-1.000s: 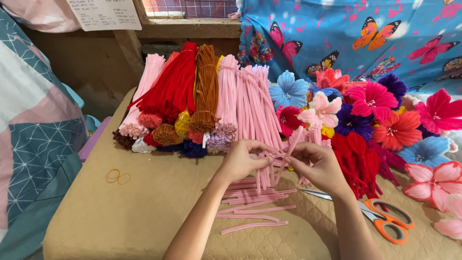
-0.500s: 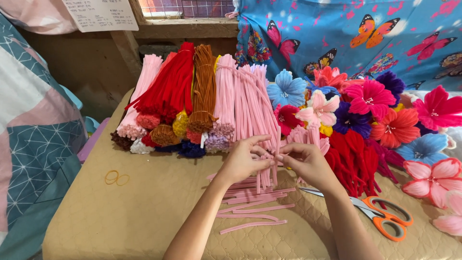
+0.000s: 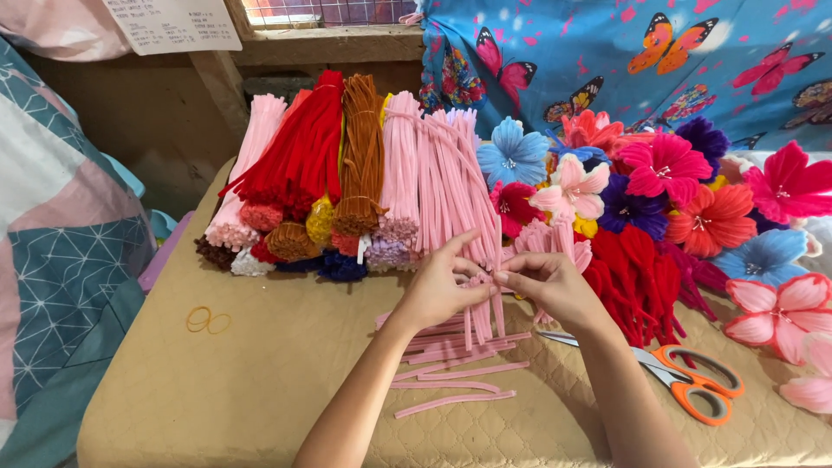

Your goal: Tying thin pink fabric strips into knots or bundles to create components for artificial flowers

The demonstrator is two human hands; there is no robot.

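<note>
My left hand (image 3: 438, 286) and my right hand (image 3: 550, 284) meet at the middle of the table, fingertips pinched together on a small bunch of short pink pipe cleaners (image 3: 482, 305) that hangs down between them. Below the hands lie several cut pink pipe cleaner pieces (image 3: 455, 374) scattered on the tan quilted table cover (image 3: 234, 390). Just behind the hands stands a loose pile of long pink pipe cleaners (image 3: 451, 182).
Bundles of red (image 3: 303, 147), brown (image 3: 362, 156) and pale pink pipe cleaners lie at the back. Finished pipe cleaner flowers (image 3: 667, 186) fill the right side. Orange-handled scissors (image 3: 685, 377) lie right of my right forearm. Two rubber bands (image 3: 208, 321) lie at left.
Both hands have lifted slightly and drawn closer together on the pink bunch. The view has shifted a little; the rest stays put.
</note>
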